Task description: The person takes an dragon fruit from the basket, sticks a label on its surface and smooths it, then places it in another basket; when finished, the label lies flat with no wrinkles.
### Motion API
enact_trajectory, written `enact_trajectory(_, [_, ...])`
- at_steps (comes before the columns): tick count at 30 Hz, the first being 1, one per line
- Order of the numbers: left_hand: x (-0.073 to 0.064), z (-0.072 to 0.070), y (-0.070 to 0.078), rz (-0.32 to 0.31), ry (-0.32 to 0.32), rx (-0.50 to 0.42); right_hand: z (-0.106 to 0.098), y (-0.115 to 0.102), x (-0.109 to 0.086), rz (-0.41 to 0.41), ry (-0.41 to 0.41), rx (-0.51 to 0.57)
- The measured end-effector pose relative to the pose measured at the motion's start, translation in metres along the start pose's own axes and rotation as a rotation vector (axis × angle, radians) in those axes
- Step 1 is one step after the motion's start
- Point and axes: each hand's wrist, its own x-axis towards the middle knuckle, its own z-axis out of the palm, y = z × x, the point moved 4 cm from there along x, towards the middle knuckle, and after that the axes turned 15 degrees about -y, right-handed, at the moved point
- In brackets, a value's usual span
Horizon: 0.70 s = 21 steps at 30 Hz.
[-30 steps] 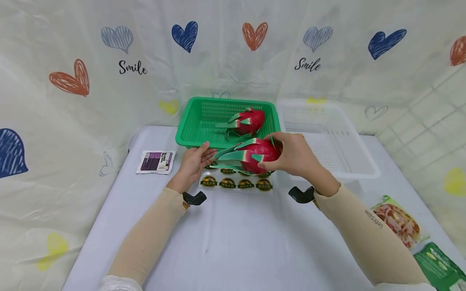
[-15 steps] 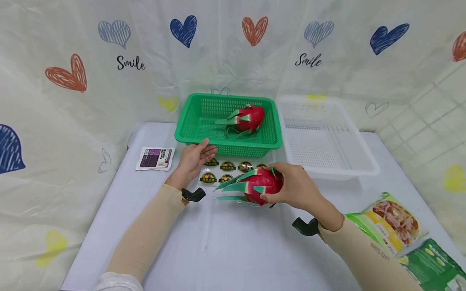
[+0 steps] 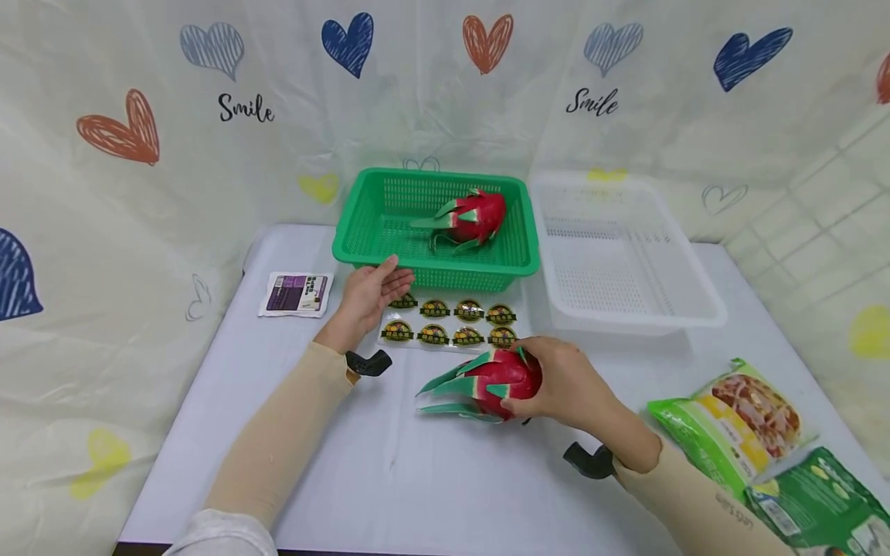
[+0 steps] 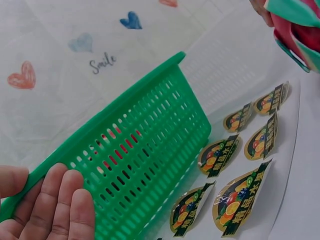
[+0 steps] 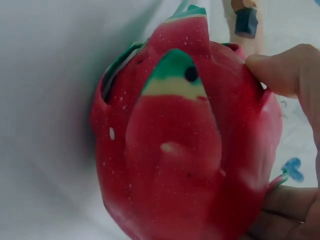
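My right hand [image 3: 568, 384] grasps a dragon fruit [image 3: 513, 378], leaves [image 3: 455, 388] toward the desk's [image 3: 445, 494] left edge; my left hand [image 3: 371, 293] pinches the basket's [image 3: 459, 268] near rim (probably steadying it).

Head view: bright, diffuse light. Wrist views: dimmer, greyer. Right wrist view: soft shadow on table [image 5: 45, 150] beside fruit [image 5: 175, 150]; heart [image 5: 293, 169] blurred.

The dragon fruit [image 3: 490, 386] looks smooth and glossy.
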Motion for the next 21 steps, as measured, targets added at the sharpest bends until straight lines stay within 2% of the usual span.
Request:
enact_trajectory(8, [0.001,-0.001,0.000,-0.003,0.011,-0.005,0.009,-0.017,-0.003,0.009,-0.009,-0.012])
enact_trajectory(16, [0.003,-0.002,-0.001,-0.002,0.012,-0.001,0.015,-0.020,-0.005,0.017,-0.017,-0.016])
enact_trajectory(18, [0.003,-0.002,-0.002,0.005,0.021,0.026,0.015,-0.019,-0.006,0.019,-0.014,-0.012])
enact_trajectory(21, [0.001,-0.005,-0.002,0.038,0.057,0.156,0.015,-0.019,-0.007,0.029,-0.019,0.005])
